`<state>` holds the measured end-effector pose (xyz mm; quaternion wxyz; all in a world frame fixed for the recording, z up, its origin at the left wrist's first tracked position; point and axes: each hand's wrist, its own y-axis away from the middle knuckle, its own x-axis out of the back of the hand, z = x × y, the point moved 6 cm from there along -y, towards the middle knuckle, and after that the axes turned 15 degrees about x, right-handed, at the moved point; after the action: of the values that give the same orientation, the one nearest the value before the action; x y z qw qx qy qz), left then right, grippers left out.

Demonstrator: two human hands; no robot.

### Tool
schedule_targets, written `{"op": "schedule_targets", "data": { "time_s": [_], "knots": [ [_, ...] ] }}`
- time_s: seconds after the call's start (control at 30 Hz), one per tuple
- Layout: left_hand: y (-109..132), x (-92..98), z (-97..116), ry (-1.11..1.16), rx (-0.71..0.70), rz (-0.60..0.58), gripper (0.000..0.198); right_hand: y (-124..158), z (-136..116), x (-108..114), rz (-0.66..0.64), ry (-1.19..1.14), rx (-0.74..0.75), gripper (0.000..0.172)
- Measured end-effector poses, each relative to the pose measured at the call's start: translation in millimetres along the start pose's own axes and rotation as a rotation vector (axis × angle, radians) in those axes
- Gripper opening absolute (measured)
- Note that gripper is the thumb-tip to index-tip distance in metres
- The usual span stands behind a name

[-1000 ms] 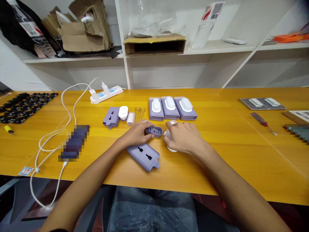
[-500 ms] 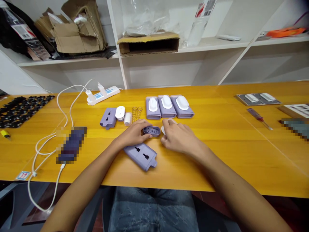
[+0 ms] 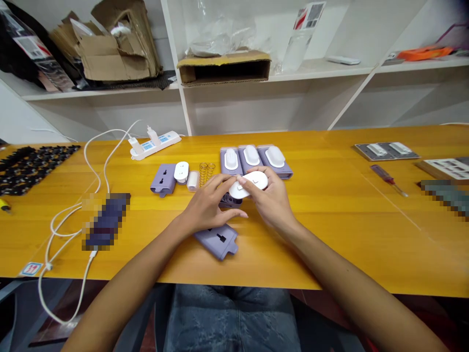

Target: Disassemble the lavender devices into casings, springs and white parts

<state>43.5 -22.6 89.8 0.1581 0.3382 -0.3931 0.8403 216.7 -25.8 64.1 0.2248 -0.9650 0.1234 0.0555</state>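
Observation:
My right hand (image 3: 273,198) pinches a white oval plastic cap (image 3: 252,183) by its right end, with the slotted face tilted up. My left hand (image 3: 208,203) has its thumb stretched away from its fingers; the fingertips reach the cap's left end, but whether they grip it is unclear. Under the cap, a small purple oval housing (image 3: 231,201) stands on the table, partly hidden by the left fingers. Closer to my body lies a flat purple case (image 3: 219,241) with keyhole-shaped slots, its left part covered by the left hand.
Three purple cases with white oval tops (image 3: 252,159) stand behind my hands. To their left are two springs (image 3: 207,173), a clear-white cylinder (image 3: 193,181), a white cap (image 3: 181,172) and another slotted case (image 3: 163,179). A phone (image 3: 107,221) and looping white cable lie left; a screwdriver (image 3: 388,180) lies right.
The right hand has lifted the white cap from beside the housing and brought it left above it. The left hand has loosened from the housing, its fingers now at the cap.

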Motion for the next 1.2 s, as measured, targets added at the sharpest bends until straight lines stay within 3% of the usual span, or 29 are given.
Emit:
{"op": "schedule_targets", "data": {
  "time_s": [0.17, 0.3, 0.43, 0.6, 0.9, 1.2],
  "knots": [
    [1, 3.7, 1, -0.037, -0.038, 0.104, 0.054, 15, 9, -15, -0.010, -0.233, -0.079, 0.053],
    [-2, 9.2, -11, 0.080, -0.005, 0.101, 0.049, 13, 16, -15, -0.078, -0.193, -0.072, 0.050],
    [-4, 8.5, -27, 0.100, 0.094, -0.022, 0.044, -4, 16, 5, -0.026, 0.040, 0.054, 0.046],
    [-4, 7.6, -33, 0.056, 0.155, -0.171, 0.038, -16, 18, 20, 0.034, 0.095, 0.071, 0.043],
    [-3, 4.6, -34, 0.036, 0.220, -0.287, 0.042, -15, 20, 13, -0.062, 0.185, 0.120, 0.045],
    [-1, 2.9, -41, 0.176, 0.278, -0.379, 0.050, -14, 15, 10, -0.170, 0.259, 0.152, 0.048]
  ]
}}
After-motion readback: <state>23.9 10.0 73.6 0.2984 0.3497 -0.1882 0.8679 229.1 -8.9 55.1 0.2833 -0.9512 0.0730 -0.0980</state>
